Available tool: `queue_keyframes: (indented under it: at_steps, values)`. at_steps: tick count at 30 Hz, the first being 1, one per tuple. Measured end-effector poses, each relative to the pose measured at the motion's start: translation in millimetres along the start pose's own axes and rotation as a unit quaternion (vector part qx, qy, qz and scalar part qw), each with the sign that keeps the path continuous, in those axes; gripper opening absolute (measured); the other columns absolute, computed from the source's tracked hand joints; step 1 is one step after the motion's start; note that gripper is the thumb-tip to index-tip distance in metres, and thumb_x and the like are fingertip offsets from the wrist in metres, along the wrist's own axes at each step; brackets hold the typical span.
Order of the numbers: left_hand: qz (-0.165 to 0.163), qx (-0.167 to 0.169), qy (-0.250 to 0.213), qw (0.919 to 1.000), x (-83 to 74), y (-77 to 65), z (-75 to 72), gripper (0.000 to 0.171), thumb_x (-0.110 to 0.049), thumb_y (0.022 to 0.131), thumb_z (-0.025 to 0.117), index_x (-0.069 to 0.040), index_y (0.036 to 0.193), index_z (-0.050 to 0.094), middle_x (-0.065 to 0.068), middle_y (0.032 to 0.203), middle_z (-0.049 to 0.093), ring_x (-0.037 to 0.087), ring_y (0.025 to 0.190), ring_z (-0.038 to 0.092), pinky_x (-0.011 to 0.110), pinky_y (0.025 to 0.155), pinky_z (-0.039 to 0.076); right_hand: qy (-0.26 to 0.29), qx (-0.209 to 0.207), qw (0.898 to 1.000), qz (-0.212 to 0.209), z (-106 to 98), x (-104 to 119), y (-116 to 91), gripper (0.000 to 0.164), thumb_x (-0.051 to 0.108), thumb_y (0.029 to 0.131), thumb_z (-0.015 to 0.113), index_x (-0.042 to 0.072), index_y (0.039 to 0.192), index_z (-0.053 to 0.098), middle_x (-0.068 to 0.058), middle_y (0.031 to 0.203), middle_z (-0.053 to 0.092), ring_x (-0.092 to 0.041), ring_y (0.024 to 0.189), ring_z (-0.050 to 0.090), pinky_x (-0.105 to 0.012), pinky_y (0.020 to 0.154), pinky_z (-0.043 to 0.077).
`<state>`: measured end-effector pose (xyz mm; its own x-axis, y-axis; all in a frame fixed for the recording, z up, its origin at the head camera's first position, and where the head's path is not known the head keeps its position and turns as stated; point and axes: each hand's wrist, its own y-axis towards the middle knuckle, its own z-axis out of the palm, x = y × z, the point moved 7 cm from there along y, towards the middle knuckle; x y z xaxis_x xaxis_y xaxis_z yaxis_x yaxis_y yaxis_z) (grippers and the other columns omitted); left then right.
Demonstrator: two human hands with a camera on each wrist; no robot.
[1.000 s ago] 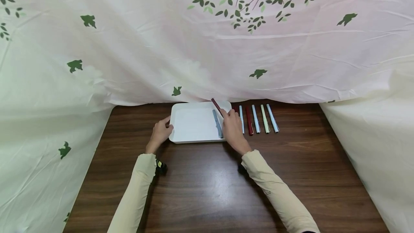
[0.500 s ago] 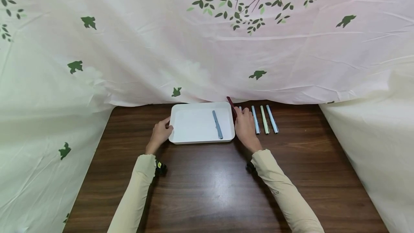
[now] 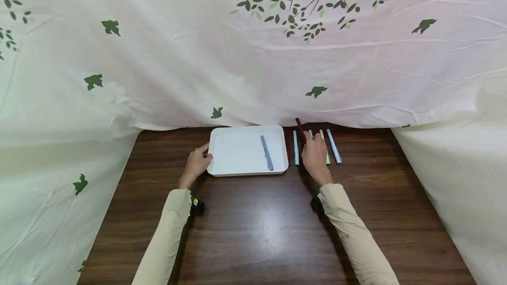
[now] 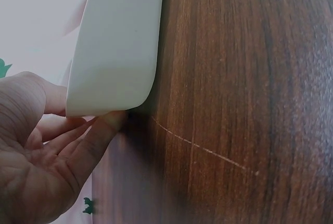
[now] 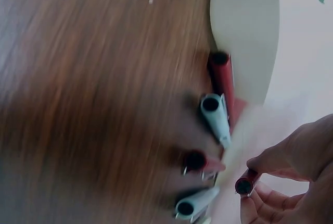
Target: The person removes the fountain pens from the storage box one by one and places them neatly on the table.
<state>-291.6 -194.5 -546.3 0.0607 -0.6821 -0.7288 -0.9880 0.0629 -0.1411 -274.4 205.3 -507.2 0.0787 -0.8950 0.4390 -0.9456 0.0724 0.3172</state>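
My left hand [image 3: 196, 164] grips the left end of a white tray [image 3: 233, 153]; the left wrist view has fingers at the tray's underside. One blue-grey pen [image 3: 267, 153] lies near the tray's right side. My right hand [image 3: 316, 155] pinches a dark red pen [image 3: 299, 125] between thumb and fingers, held over a row of pens right of the tray. In the right wrist view the held red pen [image 5: 245, 185] is apart from the row: a red pen [image 5: 222, 75] beside the tray, a pale blue one [image 5: 214, 114], another red one [image 5: 197, 160] and another pale blue one [image 5: 192, 206].
The row ends at the right with a light green pen [image 3: 322, 134], partly behind my right hand, and a light blue pen [image 3: 334, 146]. Brown wooden table [image 3: 245, 232] lies under everything. A white leaf-patterned cloth [image 3: 253, 78] hangs close behind the tray.
My right hand has moved right with the dark red pen, from over the tray's right side to over the row of pens. My left hand and the tray have stayed in place.
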Motion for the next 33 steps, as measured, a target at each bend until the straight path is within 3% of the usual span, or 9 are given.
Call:
queue_keyframes:
  at_steps: [6, 13, 17, 24, 33]
  values:
    - [-0.001, 0.003, -0.008, 1.0, 0.1, -2.0, 1.5, 0.054, -0.015, 0.105, 0.051, -0.011, 0.159, 0.047, 0.022, 0.142, 0.064, 0.026, 0.094, 0.066, 0.03, 0.067, 0.047, 0.005, 0.01, 0.999, 0.034, -5.4, -22.3, -1.3, 0.045, -0.009, 0.096, 0.055, -0.006, 0.141, 0.058, -0.037, 0.112, 0.057, -0.054, 0.097, 0.058, -0.062, 0.078, 0.05]
    - [-0.003, 0.002, -0.009, 1.0, 1.0, 1.0, 1.0, 0.055, -0.016, 0.104, 0.049, -0.011, 0.159, 0.046, 0.022, 0.142, 0.064, 0.025, 0.085, 0.063, 0.031, 0.066, 0.046, 0.003, -0.006, 0.998, 0.06, -16.6, -46.4, -1.6, 0.043, -0.008, 0.093, 0.056, -0.007, 0.136, 0.06, -0.039, 0.114, 0.057, -0.059, 0.095, 0.058, -0.068, 0.076, 0.048]
    - [-0.005, -0.003, 0.0, 1.0, 1.9, 2.7, -0.3, 0.055, -0.016, 0.104, 0.049, -0.011, 0.159, 0.046, 0.021, 0.145, 0.062, 0.024, 0.097, 0.065, 0.03, 0.071, 0.048, 0.002, -0.01, 0.997, 0.077, -22.5, -59.3, -1.3, 0.044, -0.008, 0.093, 0.055, -0.008, 0.136, 0.061, -0.039, 0.118, 0.057, -0.06, 0.095, 0.057, -0.069, 0.077, 0.048]
    - [-0.008, 0.0, -0.004, 1.0, 1.2, 1.0, -0.3, 0.055, -0.016, 0.104, 0.05, -0.013, 0.159, 0.047, 0.021, 0.145, 0.062, 0.029, 0.103, 0.067, 0.033, 0.073, 0.05, 0.003, -0.007, 0.995, 0.102, -31.6, -81.0, -5.2, 0.044, -0.007, 0.094, 0.051, -0.008, 0.137, 0.06, -0.039, 0.123, 0.056, -0.061, 0.098, 0.055, -0.071, 0.079, 0.046]
    - [-0.007, -0.005, -0.005, 1.0, 0.5, 1.1, -0.7, 0.055, -0.016, 0.104, 0.051, -0.011, 0.159, 0.047, 0.02, 0.147, 0.061, 0.032, 0.125, 0.065, 0.045, 0.09, 0.055, 0.006, -0.004, 0.992, 0.128, -38.9, -100.9, -13.1, 0.043, -0.005, 0.096, 0.053, -0.007, 0.138, 0.059, -0.038, 0.134, 0.054, -0.063, 0.105, 0.054, -0.073, 0.084, 0.045]
